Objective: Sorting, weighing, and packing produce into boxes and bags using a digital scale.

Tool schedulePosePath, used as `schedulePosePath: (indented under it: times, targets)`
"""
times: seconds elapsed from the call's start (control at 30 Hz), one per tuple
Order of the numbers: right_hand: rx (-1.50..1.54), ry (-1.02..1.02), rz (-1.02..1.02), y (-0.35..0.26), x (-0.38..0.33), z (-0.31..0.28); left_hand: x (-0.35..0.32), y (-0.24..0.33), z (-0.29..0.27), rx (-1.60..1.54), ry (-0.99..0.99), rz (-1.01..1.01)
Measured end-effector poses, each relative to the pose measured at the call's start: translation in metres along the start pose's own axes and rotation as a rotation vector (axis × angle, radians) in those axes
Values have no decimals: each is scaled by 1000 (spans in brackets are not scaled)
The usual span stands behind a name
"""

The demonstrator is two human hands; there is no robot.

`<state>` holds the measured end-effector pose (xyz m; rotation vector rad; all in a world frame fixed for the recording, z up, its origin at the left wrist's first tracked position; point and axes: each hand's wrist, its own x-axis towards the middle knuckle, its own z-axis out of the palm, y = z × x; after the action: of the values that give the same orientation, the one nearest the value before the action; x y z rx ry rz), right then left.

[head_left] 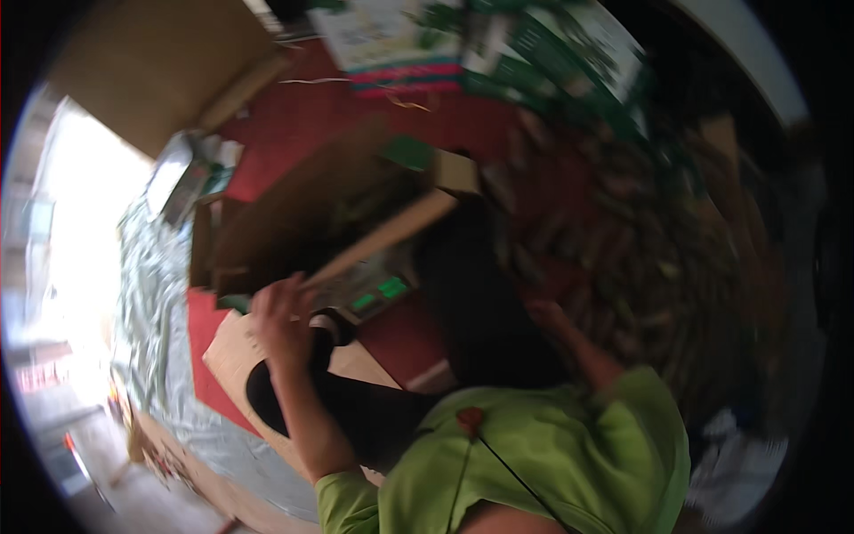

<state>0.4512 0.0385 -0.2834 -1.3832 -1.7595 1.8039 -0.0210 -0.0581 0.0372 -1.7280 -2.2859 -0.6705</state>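
Note:
An open cardboard box [294, 222] stands in front of me, its inside dark, with a few dim greenish-brown shapes in it. My left hand [283, 322] is at the box's near left corner, its fingers bent over the end of the near flap [387, 236]. Beneath that flap, a scale [378, 294] shows green lit digits. To the right, my right hand [547, 316] is low beside a large heap of long brownish pieces [658, 258], perhaps roots or vegetables. Blur hides its fingers and anything in them.
Red sheeting [311, 116] covers the floor. A flat piece of cardboard [231, 351] lies by my left leg. Printed green and white cartons [560, 53] stand at the back, a large brown carton [169, 71] at the far left. Silvery plastic sheeting [156, 311] lies along the left.

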Motion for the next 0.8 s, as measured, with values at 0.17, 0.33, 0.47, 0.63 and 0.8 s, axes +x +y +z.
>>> schedulePosePath:
  times: [0.17,0.33,0.47,0.63,0.8]
  targets:
    - [-539,15,-67,-14,-37,6,5,5,13,-45,15,66]
    - [-390,5,327,-29,-55,2,2,11,21,-52,3,81]
    - [-279,125,348,-13,-54,1,-3,8,18,-64,8,73]
    - [-211,140,389,-24,-47,0,1,11,17,-59,0,47]
    - [-196,99,437,-24,-43,2,2,13,17,-50,-6,38]
